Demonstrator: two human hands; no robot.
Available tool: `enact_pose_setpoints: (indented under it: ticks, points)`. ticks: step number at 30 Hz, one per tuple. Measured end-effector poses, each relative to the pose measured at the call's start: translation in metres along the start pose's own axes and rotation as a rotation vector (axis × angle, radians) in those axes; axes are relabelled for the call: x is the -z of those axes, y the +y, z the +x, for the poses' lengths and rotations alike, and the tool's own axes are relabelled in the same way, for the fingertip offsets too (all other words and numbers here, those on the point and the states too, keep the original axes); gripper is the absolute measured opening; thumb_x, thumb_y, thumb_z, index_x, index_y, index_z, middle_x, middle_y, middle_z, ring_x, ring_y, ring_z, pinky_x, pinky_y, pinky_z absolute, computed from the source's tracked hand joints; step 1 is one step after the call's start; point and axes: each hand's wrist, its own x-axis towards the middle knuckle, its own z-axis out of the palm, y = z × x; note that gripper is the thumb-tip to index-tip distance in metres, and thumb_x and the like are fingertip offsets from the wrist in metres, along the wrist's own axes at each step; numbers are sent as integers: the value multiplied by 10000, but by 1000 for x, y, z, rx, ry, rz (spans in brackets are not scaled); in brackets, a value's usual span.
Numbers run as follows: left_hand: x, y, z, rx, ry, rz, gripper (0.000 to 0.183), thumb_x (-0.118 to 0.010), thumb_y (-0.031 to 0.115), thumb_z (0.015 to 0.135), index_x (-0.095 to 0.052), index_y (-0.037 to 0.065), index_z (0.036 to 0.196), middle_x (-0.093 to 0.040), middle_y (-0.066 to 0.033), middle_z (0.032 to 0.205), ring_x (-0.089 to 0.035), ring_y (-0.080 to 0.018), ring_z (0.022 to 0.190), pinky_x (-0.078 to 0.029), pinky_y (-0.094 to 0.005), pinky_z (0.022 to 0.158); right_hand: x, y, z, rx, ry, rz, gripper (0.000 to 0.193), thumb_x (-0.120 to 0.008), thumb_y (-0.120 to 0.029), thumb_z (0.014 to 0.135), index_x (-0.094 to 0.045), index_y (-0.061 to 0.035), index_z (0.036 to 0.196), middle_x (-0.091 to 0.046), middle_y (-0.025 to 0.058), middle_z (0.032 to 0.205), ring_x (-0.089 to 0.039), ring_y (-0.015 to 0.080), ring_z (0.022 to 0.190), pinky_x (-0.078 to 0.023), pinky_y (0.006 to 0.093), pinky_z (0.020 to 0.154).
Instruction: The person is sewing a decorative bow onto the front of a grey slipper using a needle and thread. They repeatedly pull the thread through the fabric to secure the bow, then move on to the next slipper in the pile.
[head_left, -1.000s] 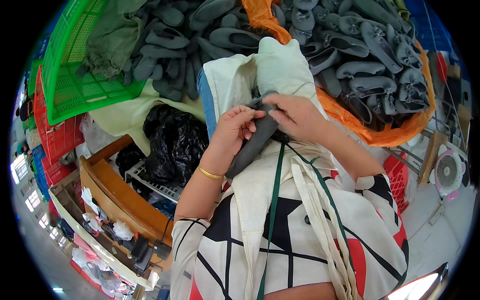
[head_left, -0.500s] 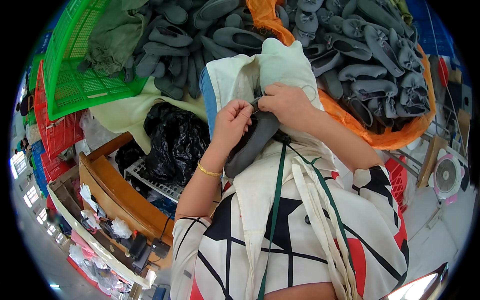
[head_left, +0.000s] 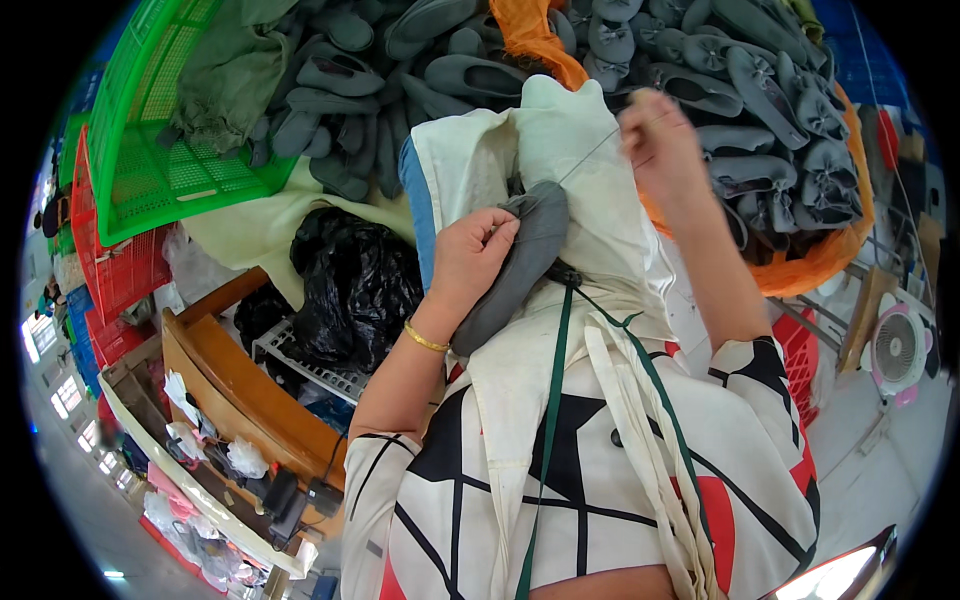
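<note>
A grey fabric shoe [head_left: 530, 245] rests over my lap, its far end pointing away from me. My left hand [head_left: 472, 255] is closed on the shoe's upper edge, thumb on top. Up and to the right, my right hand [head_left: 655, 140] is raised with its fingers pinched together, slightly blurred. A dark thread [head_left: 592, 155] runs taut from the shoe's far end to those fingers. Whether a needle is in the pinch cannot be seen. Beneath the shoe lies a white cloth apron [head_left: 570, 130] covering my knees.
Ahead on the left, a green plastic basket [head_left: 190, 190] borders a heap of grey shoes [head_left: 345, 75]. An orange sack [head_left: 800, 275] at the right holds more grey shoes with bows. Black plastic bags [head_left: 350, 285] and a wooden desk [head_left: 250, 375] stand left; a fan [head_left: 897, 345] stands right.
My right hand has moved from the shoe up and to the right, drawing the thread out. The shoe has turned a little in my left hand, showing more of its outer side.
</note>
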Motion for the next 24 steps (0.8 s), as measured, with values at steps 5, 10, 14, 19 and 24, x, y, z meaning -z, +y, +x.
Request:
enact_pose_setpoints:
  ticks: [5,10,14,19,24]
  points:
    - [-3,-1,0,-184,44,144,84,-659,94,886,-680,13,897,-667,-116,773,-618,-215,633,-485,-304,592,91,-67,31,295,357,355,223,-556,-83,989,-533,-5,782,-539,70,696,-530,184,621,-534,496,987]
    - [-4,2,0,-352,83,309,30,-660,85,855,-657,63,876,-662,-112,796,-644,-301,694,-511,-362,599,114,-72,25,373,555,411,192,-546,-56,993,-494,11,821,-507,68,723,-471,176,620,-489,532,1045]
    - [-6,10,2,-530,184,545,43,-681,115,849,-639,114,858,-646,-68,747,-641,-279,672,-504,-381,565,127,-69,21,357,581,439,190,-525,-56,1001,-496,13,826,-489,61,718,-463,176,617,-479,535,1056]
    - [-1,6,6,-540,168,715,78,-700,166,843,-633,128,832,-634,-45,715,-634,-259,644,-483,-383,528,109,-89,14,371,526,379,193,-505,-60,1009,-495,18,833,-462,51,711,-456,173,621,-473,526,1063]
    - [1,8,16,-529,85,740,94,-707,177,827,-639,120,795,-627,-41,706,-628,-261,644,-484,-383,533,85,-132,1,447,239,300,135,-531,-49,998,-485,-5,879,-471,45,755,-462,164,661,-490,502,1050]
